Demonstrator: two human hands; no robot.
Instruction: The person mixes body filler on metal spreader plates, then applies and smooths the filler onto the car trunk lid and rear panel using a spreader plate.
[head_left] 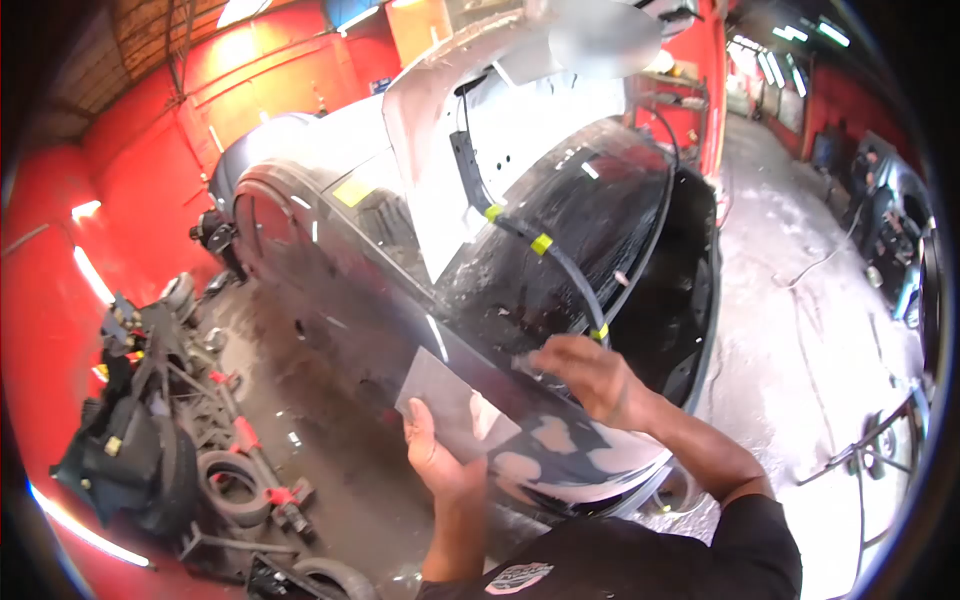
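My left hand [437,455] holds a flat grey rectangular sheet [445,395], with the thumb over its near face. To its right, my right hand [590,378] is raised above the rear side of a dark car [350,310], fingers bent together. Something small and blurred is at its fingertips, too unclear to name. Below both hands, the car's rear corner [565,450] shows pale, patchy areas on the dark paint. The trunk lid [420,130] stands raised, and a dark curved strip with yellow tape [541,244] runs beside the opening.
Tyres [233,487], a metal frame with red parts and a dark bumper-like piece [130,465] lie on the floor at left. A red wall [130,190] stands behind them. At right are a thin metal stand [870,450], a hose and another vehicle [885,235].
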